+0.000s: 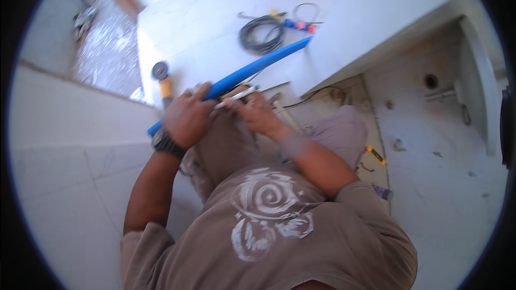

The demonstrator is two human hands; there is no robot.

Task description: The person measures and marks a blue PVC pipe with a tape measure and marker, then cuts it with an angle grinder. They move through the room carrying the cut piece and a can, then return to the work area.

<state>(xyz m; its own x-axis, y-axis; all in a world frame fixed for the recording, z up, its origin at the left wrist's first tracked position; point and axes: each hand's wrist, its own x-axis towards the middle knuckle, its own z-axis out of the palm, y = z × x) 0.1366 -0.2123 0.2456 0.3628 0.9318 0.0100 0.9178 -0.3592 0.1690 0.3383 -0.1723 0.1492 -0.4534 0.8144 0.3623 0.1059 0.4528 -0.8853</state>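
The left hand [188, 114] grips a smooth, long blue plastic pipe [258, 66] that slants over the left knee. The right hand [259, 114] pinches a thin white stick [244, 94] just beside it. Beyond lies a round coil of dark cable [246, 37]. A white swirl [271, 196] decorates the brown shirt [344, 236].

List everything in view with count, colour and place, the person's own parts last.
Pipe: one, blue, slanting under the left hand
Slender object: one, white, at the right fingers
Coiled cable: one, dark, beyond the pipe
Angle grinder: one, yellow and grey, far left
Small tool: one, yellow and black, right
Capped container: one, purplish and grey, lower right
Round hole: one, dark, far right
Other small items: too blurred to count
Wristwatch: one, dark, left wrist
Shirt: one, brown, bottom centre
Left hand: one, gripping pipe
Right hand: one, beside it
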